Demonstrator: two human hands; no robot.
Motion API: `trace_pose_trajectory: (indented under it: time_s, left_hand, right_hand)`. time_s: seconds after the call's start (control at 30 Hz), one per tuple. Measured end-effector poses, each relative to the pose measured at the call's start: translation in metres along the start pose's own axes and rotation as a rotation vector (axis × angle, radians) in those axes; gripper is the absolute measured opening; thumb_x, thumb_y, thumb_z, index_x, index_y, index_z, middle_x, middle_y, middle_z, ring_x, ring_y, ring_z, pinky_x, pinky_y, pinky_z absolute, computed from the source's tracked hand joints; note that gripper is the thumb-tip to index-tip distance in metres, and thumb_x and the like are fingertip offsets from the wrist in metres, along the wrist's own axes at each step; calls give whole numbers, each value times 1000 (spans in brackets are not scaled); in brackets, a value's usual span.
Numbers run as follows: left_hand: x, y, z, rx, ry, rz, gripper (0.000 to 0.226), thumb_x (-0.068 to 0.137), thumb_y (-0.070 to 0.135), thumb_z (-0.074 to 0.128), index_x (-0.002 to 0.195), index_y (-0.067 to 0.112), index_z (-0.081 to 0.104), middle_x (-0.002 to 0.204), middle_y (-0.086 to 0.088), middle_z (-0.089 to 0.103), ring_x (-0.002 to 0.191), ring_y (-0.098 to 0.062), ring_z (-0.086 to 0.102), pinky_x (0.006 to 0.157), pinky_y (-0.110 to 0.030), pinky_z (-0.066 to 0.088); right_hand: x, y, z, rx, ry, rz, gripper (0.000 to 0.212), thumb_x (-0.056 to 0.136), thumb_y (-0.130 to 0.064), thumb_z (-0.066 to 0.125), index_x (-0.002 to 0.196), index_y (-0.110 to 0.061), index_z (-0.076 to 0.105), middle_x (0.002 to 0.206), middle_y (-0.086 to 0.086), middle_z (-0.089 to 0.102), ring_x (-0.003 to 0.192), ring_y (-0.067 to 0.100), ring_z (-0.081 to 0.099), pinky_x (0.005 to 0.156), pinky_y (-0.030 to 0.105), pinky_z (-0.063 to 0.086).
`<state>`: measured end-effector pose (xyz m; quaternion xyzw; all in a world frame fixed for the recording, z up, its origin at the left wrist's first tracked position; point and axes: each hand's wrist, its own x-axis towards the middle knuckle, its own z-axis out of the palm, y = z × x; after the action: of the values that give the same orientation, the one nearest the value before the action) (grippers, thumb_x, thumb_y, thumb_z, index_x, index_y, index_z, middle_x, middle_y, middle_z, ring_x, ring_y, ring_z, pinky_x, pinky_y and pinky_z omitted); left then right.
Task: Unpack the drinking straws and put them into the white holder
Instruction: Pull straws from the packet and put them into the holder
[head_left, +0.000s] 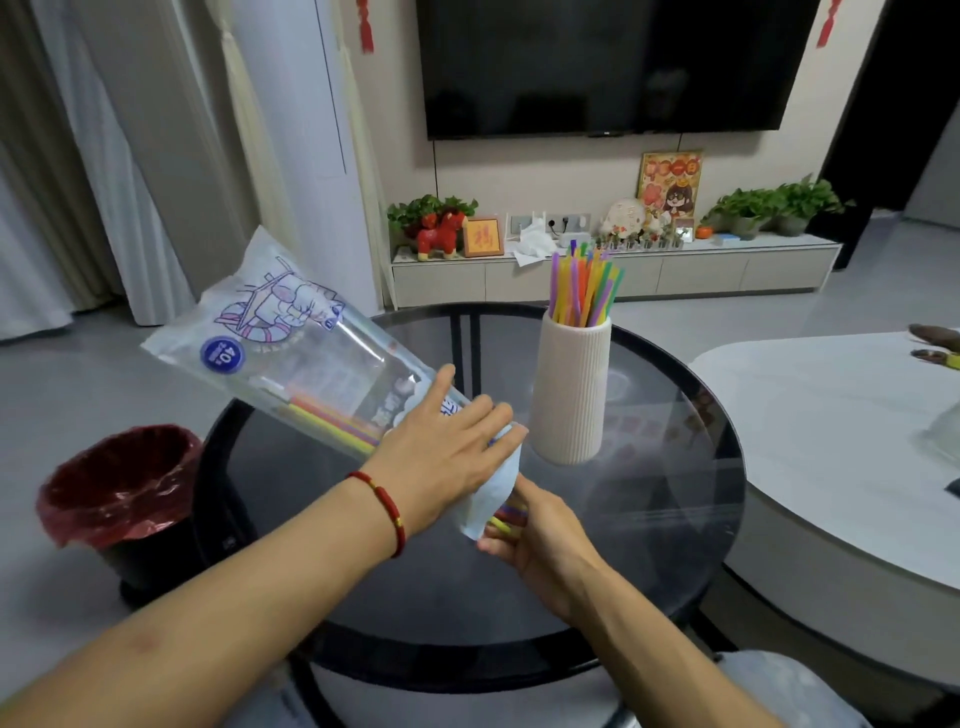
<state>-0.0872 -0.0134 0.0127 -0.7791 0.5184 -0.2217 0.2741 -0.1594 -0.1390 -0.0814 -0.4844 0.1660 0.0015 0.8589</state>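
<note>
A clear plastic straw bag (291, 353) with a cartoon print slants from upper left down to the middle of the round glass table (675, 519). My left hand (447, 457) grips the bag near its open lower end. Several coloured straws (332, 415) still lie inside it. My right hand (540, 540) pinches the ends of a few straws (506, 517) that stick out of the bag's mouth. The white ribbed holder (571, 395) stands upright just right of my hands, with several bright straws (584, 291) in it.
A black bin with a red liner (119, 483) stands on the floor left of the table. A white oval table (831, 441) adjoins on the right. Behind are a low TV cabinet (613, 270) with ornaments and a wall-mounted TV (602, 62).
</note>
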Motion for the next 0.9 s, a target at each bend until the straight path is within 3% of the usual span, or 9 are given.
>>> trace_pose_trajectory:
  time_s: [0.1,0.2,0.37,0.47,0.63,0.77,0.83,0.9]
  left_hand:
    - [-8,-4,7,-6,-8,-32,105,77,26,76,155,12,6,151,-18,22,136,-37,29,113,-70,11]
    - [-19,-6,20,-59,-44,-119,111,74,30,77,155,16,2,150,-15,23,136,-33,30,113,-69,13]
    - [-38,-6,54,-390,-169,-267,115,70,34,76,155,30,-2,153,-4,17,141,-24,25,117,-66,10]
    - [-46,2,76,-533,-238,-286,120,66,26,75,153,35,-7,150,3,16,140,-19,27,118,-66,8]
    - [-46,0,89,-783,-310,-283,128,59,27,71,145,53,-21,144,13,23,137,-19,35,118,-64,10]
    - [-40,-4,82,-822,-433,-212,132,61,52,74,145,47,-27,165,8,-7,153,-19,-1,118,-66,-3]
    - [-20,7,64,-869,-329,-193,134,60,67,71,150,38,-24,166,5,-11,152,-17,-11,121,-59,-1]
    - [8,30,36,-1036,-162,-215,124,67,67,71,155,32,-9,166,2,9,152,-17,6,123,-51,14]
  right_hand:
    - [2,0,-1,51,39,-63,27,101,-21,67,112,0,78,110,21,80,86,22,80,70,27,63]
    - [3,4,-9,57,86,-139,19,97,-5,70,102,13,76,108,31,78,89,29,80,75,27,65]
    - [-4,-17,-37,-70,159,-181,6,88,0,78,86,5,81,96,29,80,85,34,81,71,24,65]
    - [-14,-46,-60,-256,202,-322,15,87,4,78,75,-4,82,87,26,81,79,35,81,67,23,64]
    - [-48,-105,-79,-739,248,-544,4,88,-8,80,92,-9,82,83,10,84,77,26,82,74,33,67]
    - [-80,-148,-71,-1081,292,-644,8,87,-13,81,94,-16,82,83,-2,83,71,8,80,72,22,66]
    - [-90,-159,-64,-1205,274,-681,9,87,-13,81,95,-17,82,84,-4,82,71,4,79,73,18,65]
    - [-96,-164,-54,-1263,233,-699,9,87,-13,80,96,-15,82,85,-4,81,72,5,79,74,18,64]
